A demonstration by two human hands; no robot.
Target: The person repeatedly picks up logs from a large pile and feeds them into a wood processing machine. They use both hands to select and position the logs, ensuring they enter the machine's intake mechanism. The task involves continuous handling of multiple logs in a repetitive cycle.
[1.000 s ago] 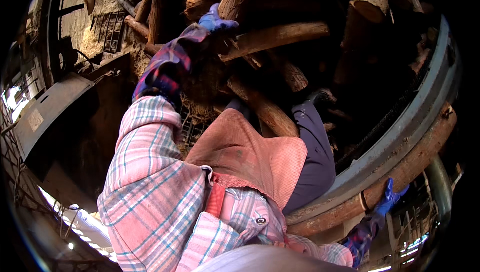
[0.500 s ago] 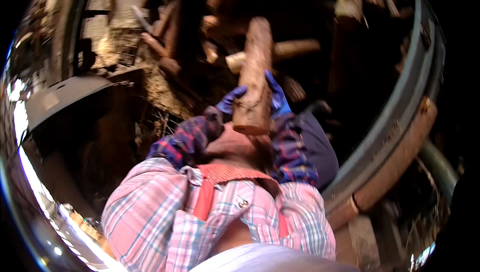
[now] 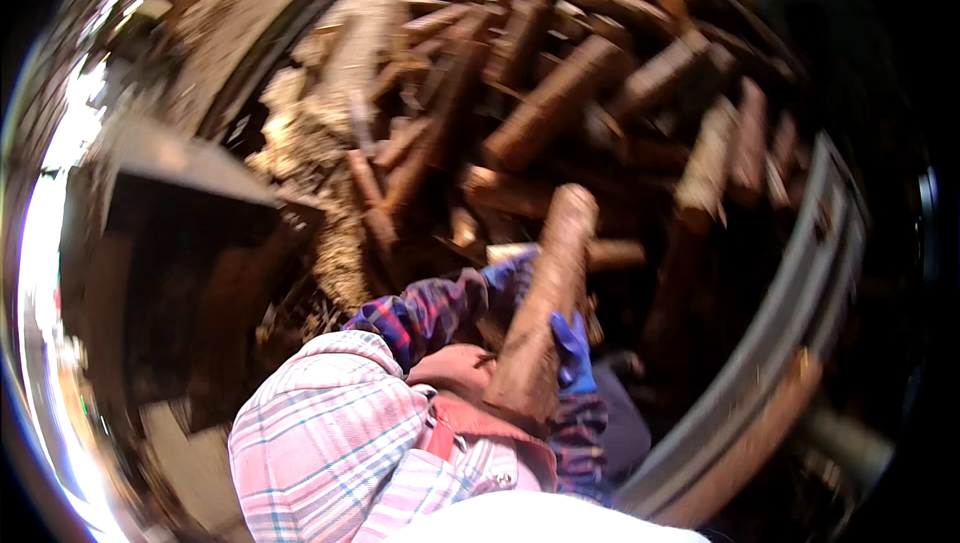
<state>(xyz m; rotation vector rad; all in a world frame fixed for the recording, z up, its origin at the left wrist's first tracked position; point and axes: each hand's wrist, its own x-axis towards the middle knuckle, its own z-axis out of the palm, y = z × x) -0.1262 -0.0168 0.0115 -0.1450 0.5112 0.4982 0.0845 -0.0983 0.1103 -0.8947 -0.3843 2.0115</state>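
A short, thick brown log (image 3: 548, 313) is held up in front of my chest, tilted with its far end to the upper right and its near end over the front of my clothing. My left hand (image 3: 508, 279), in a blue-purple glove, grips its left side, with some fingers hidden behind the wood. Against the log's right side, lower down, my right hand (image 3: 571, 351) presses with gloved fingers wrapped on it. Beyond the log, another pale log (image 3: 615, 255) lies crosswise in shadow.
A large heap of split logs (image 3: 560, 103) spreads ahead. To the right runs a curved-looking grey metal beam (image 3: 740, 383) with a long log (image 3: 745, 453) along its outer side. At the left stands a dark, box-like metal piece (image 3: 185, 168), next to heaped wood chips (image 3: 340, 253).
The log has swung from nearly upright to a slant and sits lower in view, still between both hands. My view has tilted up, bringing more of the log heap into sight.
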